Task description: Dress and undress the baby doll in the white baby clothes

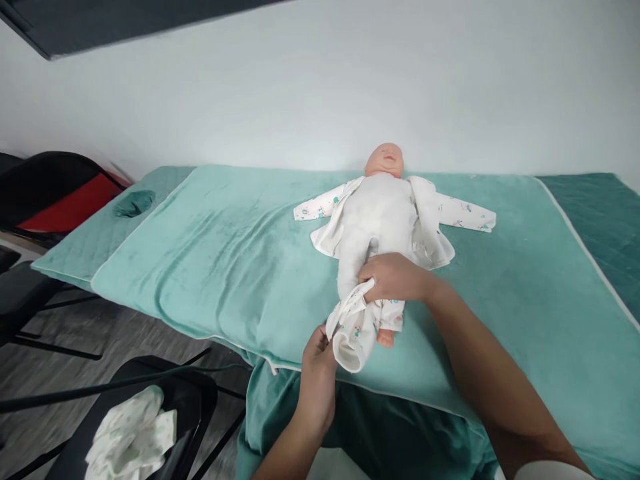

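A baby doll (380,207) with a soft white body lies on its back on the green bed cover (240,247), head towards the wall. Its arms are in the sleeves of a white printed jacket (325,207), which is spread open at the front. White printed baby trousers (357,330) are bunched around the doll's lower legs; one foot shows below a cuff, the other is hidden. My left hand (320,353) pinches the trousers' edge beside the open leg cuff. My right hand (395,279) is closed on the waistband over the legs, its fingertips partly hidden.
A black chair (193,393) at the lower left bears a crumpled white cloth (133,437). Another chair with a red and black back (70,200) stands at the bed's left end. A white wall (300,87) runs behind the bed, with a dark panel (125,20) above.
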The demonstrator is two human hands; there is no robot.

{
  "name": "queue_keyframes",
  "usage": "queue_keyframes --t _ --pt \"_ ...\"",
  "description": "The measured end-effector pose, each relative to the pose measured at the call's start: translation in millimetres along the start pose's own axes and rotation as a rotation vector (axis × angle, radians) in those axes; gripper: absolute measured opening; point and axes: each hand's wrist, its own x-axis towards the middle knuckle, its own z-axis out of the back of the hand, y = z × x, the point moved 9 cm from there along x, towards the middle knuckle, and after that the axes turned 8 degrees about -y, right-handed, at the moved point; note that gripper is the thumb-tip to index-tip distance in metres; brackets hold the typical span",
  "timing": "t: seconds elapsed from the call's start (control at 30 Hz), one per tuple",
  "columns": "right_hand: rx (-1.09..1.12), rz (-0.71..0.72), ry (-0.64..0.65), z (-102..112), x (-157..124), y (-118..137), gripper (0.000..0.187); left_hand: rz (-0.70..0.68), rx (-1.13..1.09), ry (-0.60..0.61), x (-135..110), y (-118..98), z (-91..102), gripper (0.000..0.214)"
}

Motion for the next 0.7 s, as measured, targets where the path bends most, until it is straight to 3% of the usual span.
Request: queue_keyframes --t 0.17,0.4,0.7 --pt "0.038 0.038 -0.042 2.6 -0.6 -0.9 0.016 -0.026 -0.021 0.096 5.6 -2.0 -8.9 0.032" --pt "0.143 0.06 -0.064 4.9 -2.0 -3.1 0.016 -0.222 0.12 0.128 27.8 -12.0 -4.4 0.029" --pt "0.222 0.049 0.013 4.4 -5.0 -6.3 0.025 -0.3 0.233 0.384 68.2 -34.8 -19.1 0.039"
